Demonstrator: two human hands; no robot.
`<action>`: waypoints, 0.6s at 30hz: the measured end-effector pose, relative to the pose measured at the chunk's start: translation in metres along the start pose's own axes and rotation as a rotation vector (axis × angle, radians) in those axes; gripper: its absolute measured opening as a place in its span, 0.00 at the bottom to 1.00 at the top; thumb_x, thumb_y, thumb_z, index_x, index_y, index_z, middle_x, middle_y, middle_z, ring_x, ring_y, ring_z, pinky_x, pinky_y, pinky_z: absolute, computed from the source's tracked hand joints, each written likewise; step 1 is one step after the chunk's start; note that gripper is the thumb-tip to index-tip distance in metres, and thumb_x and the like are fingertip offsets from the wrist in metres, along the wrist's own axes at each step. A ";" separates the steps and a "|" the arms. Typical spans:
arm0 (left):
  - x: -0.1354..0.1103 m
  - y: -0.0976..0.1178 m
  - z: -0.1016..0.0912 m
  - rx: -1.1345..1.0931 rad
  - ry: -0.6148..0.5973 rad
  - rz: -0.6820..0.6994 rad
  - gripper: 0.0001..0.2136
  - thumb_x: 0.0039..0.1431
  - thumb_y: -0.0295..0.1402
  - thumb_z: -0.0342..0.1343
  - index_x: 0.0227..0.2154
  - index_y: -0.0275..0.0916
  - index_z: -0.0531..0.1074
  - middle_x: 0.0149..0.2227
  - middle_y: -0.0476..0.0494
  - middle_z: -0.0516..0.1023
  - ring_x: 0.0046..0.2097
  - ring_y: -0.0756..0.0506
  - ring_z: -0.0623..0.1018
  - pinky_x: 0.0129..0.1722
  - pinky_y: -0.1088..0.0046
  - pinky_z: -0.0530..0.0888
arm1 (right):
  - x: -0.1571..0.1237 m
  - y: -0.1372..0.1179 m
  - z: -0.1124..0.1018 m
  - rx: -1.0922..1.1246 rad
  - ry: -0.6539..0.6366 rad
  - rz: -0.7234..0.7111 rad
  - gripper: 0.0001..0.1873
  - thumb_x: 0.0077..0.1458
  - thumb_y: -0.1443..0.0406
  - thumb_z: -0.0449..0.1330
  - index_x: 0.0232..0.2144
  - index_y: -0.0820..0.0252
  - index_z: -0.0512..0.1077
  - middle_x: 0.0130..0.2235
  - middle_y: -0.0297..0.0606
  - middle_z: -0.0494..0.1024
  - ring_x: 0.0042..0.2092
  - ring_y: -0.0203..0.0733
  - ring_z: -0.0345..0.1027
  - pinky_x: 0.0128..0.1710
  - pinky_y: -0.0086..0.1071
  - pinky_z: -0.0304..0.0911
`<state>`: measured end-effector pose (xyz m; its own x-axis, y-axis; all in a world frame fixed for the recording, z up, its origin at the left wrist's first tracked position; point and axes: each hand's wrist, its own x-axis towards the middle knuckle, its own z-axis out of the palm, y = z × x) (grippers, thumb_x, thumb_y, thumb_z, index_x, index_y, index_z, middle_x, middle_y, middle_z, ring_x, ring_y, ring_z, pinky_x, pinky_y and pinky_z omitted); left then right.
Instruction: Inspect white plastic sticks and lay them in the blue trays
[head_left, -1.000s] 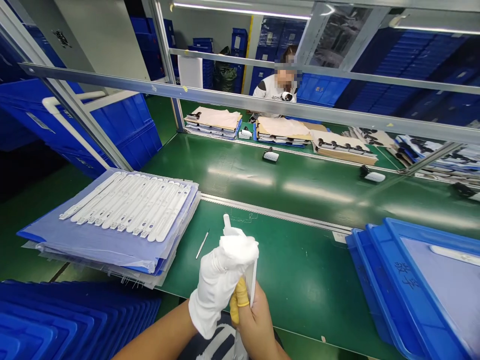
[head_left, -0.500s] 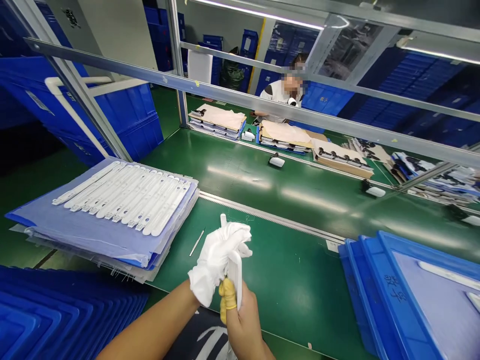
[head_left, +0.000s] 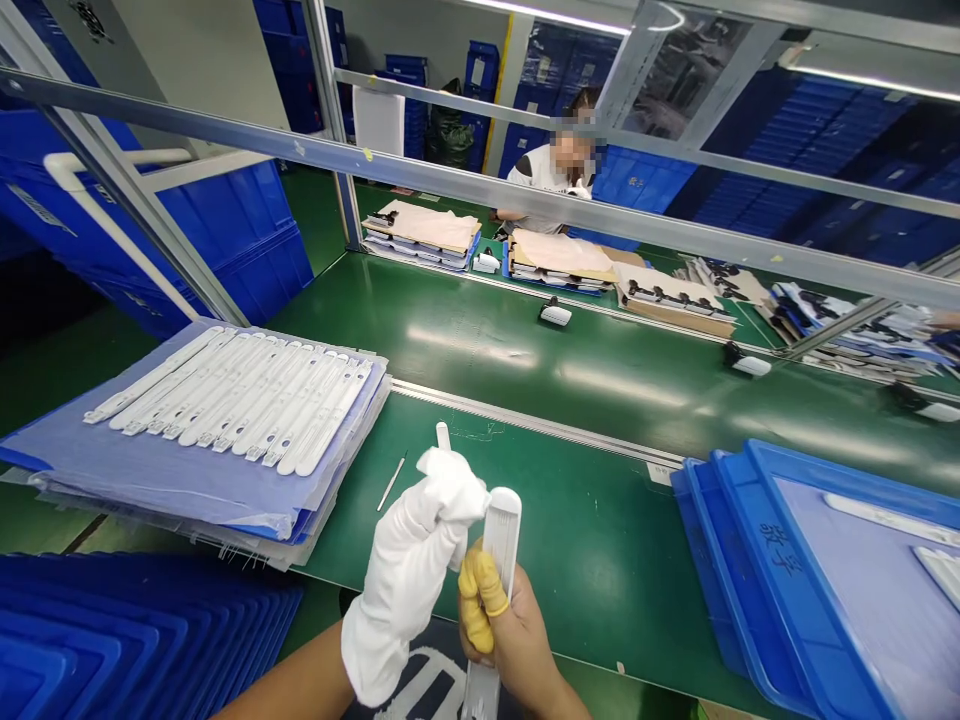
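My right hand (head_left: 510, 630), with yellow finger cots on its thumb and finger, is closed around a long white plastic strip (head_left: 501, 530). The strip stands tilted upward with its rounded end on top, and its lower part shows below the hand. My left hand (head_left: 420, 550) wears a white glove; its fingers are bent together, with the tips at the strip's upper left edge. Whatever they pinch is hidden by the glove. Behind the glove, the rounded end of another white strip (head_left: 442, 435) shows on the green table. A thin pen-like tool (head_left: 391, 484) lies to its left.
At left, a row of white strips (head_left: 232, 395) lies on stacked blue-lined sheets (head_left: 45, 430). Blue trays (head_left: 724, 580) stand at right, and nested blue bins (head_left: 150, 630) at lower left. A metal frame rail (head_left: 450, 180) crosses above the green table (head_left: 600, 580). A co-worker (head_left: 540, 175) sits beyond.
The strip in my right hand has turned to show its broad ribbed face and risen slightly. My left hand has drawn its fingers in and shifted to the strip's upper edge.
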<state>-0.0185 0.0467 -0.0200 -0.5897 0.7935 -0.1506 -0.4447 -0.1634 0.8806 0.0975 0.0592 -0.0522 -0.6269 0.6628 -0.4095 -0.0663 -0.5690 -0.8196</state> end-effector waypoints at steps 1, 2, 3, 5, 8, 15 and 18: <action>0.000 -0.001 0.001 0.010 -0.008 0.010 0.10 0.44 0.32 0.70 0.34 0.45 0.82 0.41 0.49 0.83 0.43 0.44 0.81 0.48 0.69 0.78 | -0.001 -0.001 0.002 -0.012 0.016 -0.004 0.33 0.48 0.34 0.60 0.25 0.56 0.59 0.13 0.18 0.55 0.14 0.24 0.39 0.12 0.21 0.39; 0.002 -0.003 0.003 0.032 -0.030 0.017 0.11 0.43 0.32 0.70 0.34 0.45 0.82 0.42 0.48 0.83 0.44 0.42 0.81 0.50 0.67 0.77 | -0.002 -0.002 0.004 -0.022 0.030 -0.011 0.33 0.48 0.34 0.59 0.25 0.55 0.59 0.13 0.18 0.55 0.14 0.24 0.39 0.12 0.21 0.40; 0.003 -0.006 0.004 0.055 -0.060 0.023 0.11 0.43 0.32 0.70 0.34 0.44 0.82 0.42 0.47 0.83 0.45 0.41 0.81 0.52 0.65 0.77 | -0.003 -0.002 0.005 -0.033 0.040 -0.020 0.33 0.48 0.34 0.59 0.26 0.55 0.58 0.14 0.18 0.55 0.14 0.25 0.40 0.12 0.22 0.40; 0.005 -0.011 0.009 0.079 -0.109 0.026 0.10 0.45 0.33 0.69 0.33 0.43 0.82 0.42 0.45 0.83 0.46 0.38 0.80 0.53 0.62 0.76 | -0.003 -0.001 0.007 -0.063 0.066 -0.045 0.32 0.48 0.34 0.59 0.26 0.54 0.57 0.14 0.19 0.55 0.15 0.26 0.41 0.14 0.23 0.41; 0.007 -0.019 0.017 0.044 -0.074 0.003 0.07 0.50 0.33 0.67 0.34 0.43 0.81 0.43 0.45 0.83 0.47 0.40 0.80 0.52 0.64 0.76 | 0.000 0.004 0.008 -0.151 0.140 -0.109 0.32 0.49 0.35 0.58 0.27 0.55 0.59 0.16 0.21 0.56 0.17 0.28 0.45 0.16 0.25 0.45; 0.023 -0.014 0.035 -0.035 -0.086 -0.174 0.09 0.54 0.38 0.65 0.29 0.39 0.74 0.26 0.52 0.74 0.24 0.52 0.73 0.26 0.76 0.74 | 0.003 0.012 0.002 -0.399 0.240 -0.208 0.32 0.56 0.35 0.51 0.29 0.58 0.64 0.17 0.25 0.59 0.20 0.30 0.49 0.20 0.28 0.48; 0.035 -0.010 0.031 -0.133 -0.097 -0.301 0.15 0.51 0.42 0.68 0.29 0.37 0.72 0.23 0.53 0.73 0.21 0.53 0.71 0.22 0.78 0.71 | 0.001 0.007 0.001 -0.294 0.138 -0.113 0.31 0.54 0.35 0.53 0.28 0.57 0.63 0.17 0.23 0.57 0.17 0.29 0.46 0.17 0.26 0.45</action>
<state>-0.0132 0.0942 -0.0199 -0.3547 0.8687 -0.3458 -0.6766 0.0168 0.7361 0.0960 0.0553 -0.0582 -0.5158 0.7848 -0.3435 0.1101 -0.3369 -0.9351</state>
